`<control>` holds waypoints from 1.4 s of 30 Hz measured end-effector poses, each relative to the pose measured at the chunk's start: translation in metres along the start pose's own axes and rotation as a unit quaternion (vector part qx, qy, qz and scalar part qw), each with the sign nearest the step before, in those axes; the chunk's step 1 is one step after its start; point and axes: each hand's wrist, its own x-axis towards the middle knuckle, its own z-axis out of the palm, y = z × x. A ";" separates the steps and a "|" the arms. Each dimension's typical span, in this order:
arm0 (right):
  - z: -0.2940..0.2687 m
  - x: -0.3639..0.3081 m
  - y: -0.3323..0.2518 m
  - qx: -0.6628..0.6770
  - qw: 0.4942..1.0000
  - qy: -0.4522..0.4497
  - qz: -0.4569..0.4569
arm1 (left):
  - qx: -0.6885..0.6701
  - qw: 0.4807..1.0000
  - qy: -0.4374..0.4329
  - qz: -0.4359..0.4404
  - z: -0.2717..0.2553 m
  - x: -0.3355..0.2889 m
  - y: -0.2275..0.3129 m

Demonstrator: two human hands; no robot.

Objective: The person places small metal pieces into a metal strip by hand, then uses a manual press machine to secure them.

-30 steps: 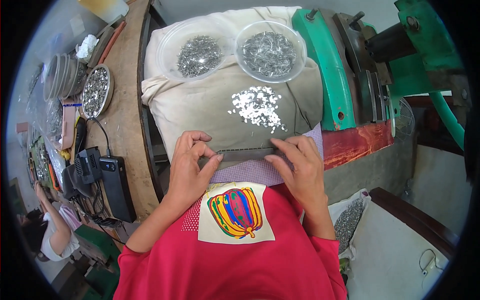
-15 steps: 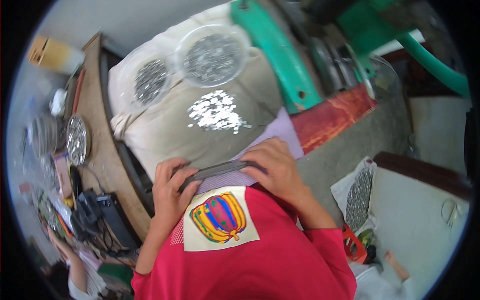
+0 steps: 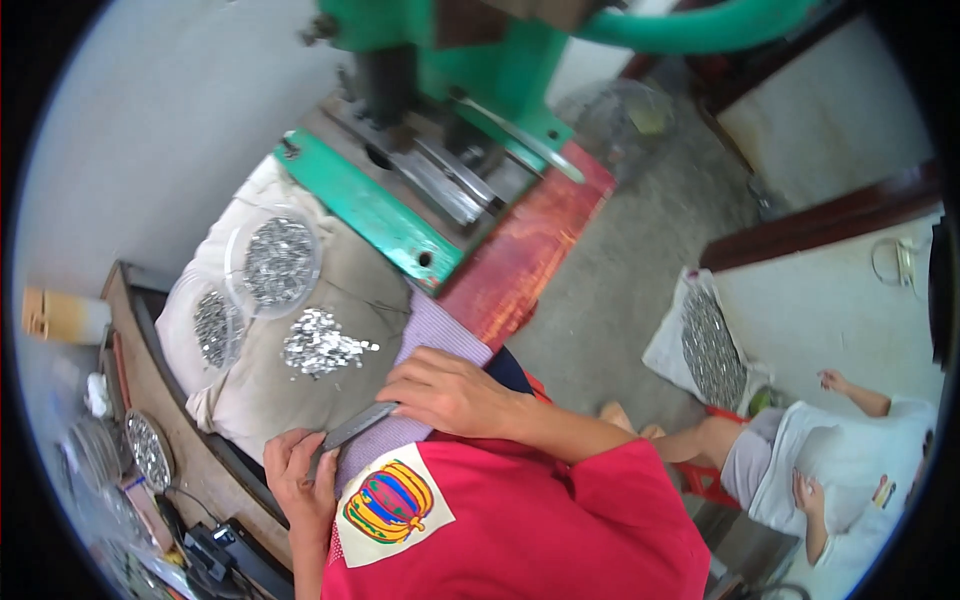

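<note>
Both my hands hold a narrow grey metal bar [image 3: 358, 426] low over the lilac cloth [image 3: 445, 328]. My left hand [image 3: 303, 478] pinches its near left end. My right hand [image 3: 445, 392] grips the other end, with bent fingers covering part of it. Just beyond, a loose heap of small shiny metal pieces [image 3: 325, 342] lies on a grey-beige cloth cushion [image 3: 262, 395]. Behind the heap stands a clear round bowl [image 3: 318, 256] full of similar pieces. To its left, a second clear bowl [image 3: 239, 338] holds more of them.
A green press [image 3: 375, 208] stands on a red board [image 3: 545, 238] ahead. On the left, a wooden bench [image 3: 232, 487] carries a dish of metal pieces [image 3: 150, 450] and cables. At right, a seated person [image 3: 810, 455] is beside a white sack [image 3: 661, 358] of metal pieces.
The view has swung to the right, bringing in more of the press and the seated person. Both hands still hold the bar, now tilted more steeply in the picture.
</note>
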 end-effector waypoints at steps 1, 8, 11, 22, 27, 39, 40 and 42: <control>-0.008 0.003 -0.002 0.005 1.000 -0.008 -0.018 | -0.004 1.000 -0.015 0.019 -0.004 0.009 0.005; -0.076 0.024 -0.010 -0.116 0.986 0.118 -0.004 | 0.043 0.972 0.015 0.230 -0.008 0.114 0.045; -0.100 0.026 -0.007 -0.177 0.967 0.182 0.020 | 0.057 0.942 0.005 0.331 -0.004 0.170 0.066; -0.104 0.034 0.009 -0.207 0.923 0.314 0.084 | 0.164 0.830 -0.021 0.533 0.027 0.270 0.104; -0.096 0.024 -0.003 -0.204 0.917 0.323 0.115 | 0.200 0.795 -0.043 0.572 0.029 0.271 0.117; -0.089 0.032 0.001 -0.150 0.921 0.331 0.143 | 0.274 0.782 -0.079 0.553 0.035 0.255 0.124; -0.086 0.038 0.005 -0.136 0.922 0.338 0.134 | 0.252 0.801 -0.070 0.538 0.035 0.248 0.117; -0.082 0.046 0.012 -0.126 0.923 0.342 0.128 | 0.222 0.840 -0.100 0.484 0.035 0.235 0.107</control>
